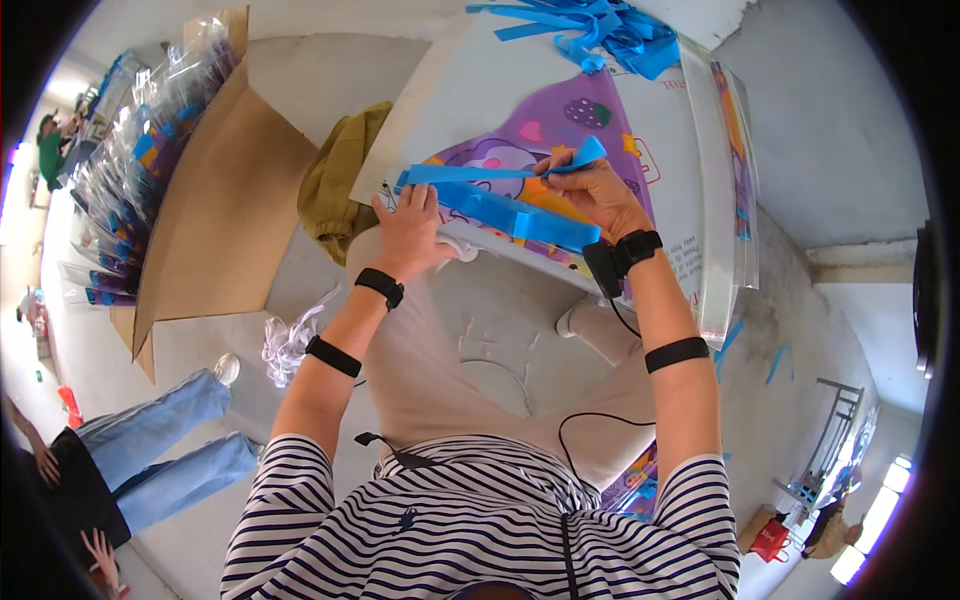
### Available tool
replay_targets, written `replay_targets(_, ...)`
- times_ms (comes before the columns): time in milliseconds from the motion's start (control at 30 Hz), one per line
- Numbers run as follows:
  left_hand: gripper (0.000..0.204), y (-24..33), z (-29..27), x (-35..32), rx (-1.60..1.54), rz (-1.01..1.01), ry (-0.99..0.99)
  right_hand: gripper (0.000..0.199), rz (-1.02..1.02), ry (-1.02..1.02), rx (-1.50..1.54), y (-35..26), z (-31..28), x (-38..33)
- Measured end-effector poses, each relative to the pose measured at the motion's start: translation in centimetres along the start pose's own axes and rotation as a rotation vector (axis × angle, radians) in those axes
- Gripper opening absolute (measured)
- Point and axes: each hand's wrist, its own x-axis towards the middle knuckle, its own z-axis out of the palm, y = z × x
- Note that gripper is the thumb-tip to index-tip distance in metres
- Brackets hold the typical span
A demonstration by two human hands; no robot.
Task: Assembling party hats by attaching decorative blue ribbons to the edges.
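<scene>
A purple printed triangular sheet (530, 115), which looks like a kite, lies on the white board-like surface (425, 120) in front of me. Across its near edge runs a wide blue ribbon (480, 206). My left hand (408, 228) lies flat with its fingers stretched out, the fingertips pressing at the ribbon's left end by the corner of the surface. My right hand (597, 195) pinches a narrower blue strip (470, 174), pulled taut from the left fingertips, with its loose end sticking up past the fingers.
More blue ribbons (615, 40) are heaped at the far edge. An open cardboard box (225, 200) full of plastic-wrapped packs stands at left, beside an olive cloth (340, 180). Tangled white strips (290, 340) lie on the floor. Another person in jeans (160, 430) is at lower left.
</scene>
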Motion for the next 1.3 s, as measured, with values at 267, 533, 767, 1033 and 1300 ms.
replay_targets(267,0.103,0.4,-0.3,-0.2,0.028,0.075,-0.046,0.015,-0.175,0.147,-0.711,1.5,-2.0,-2.2)
replay_targets(533,0.101,0.2,0.7,-0.6,0.0,0.134,0.041,0.02,-0.533,0.221,-1.266,5.1,-1.2,-5.8)
replay_targets(767,0.095,0.0,0.9,-0.7,0.039,0.103,0.059,0.012,-0.754,0.233,-1.733,6.6,-1.5,-7.0)
replay_targets(1033,0.088,0.1,0.8,-0.8,0.042,0.116,0.088,0.018,-0.881,0.191,-2.09,6.5,-1.2,-7.3)
replay_targets(1300,0.09,0.0,1.0,-0.7,0.007,0.12,0.082,0.039,-0.944,0.055,-2.111,7.2,-2.3,-7.7)
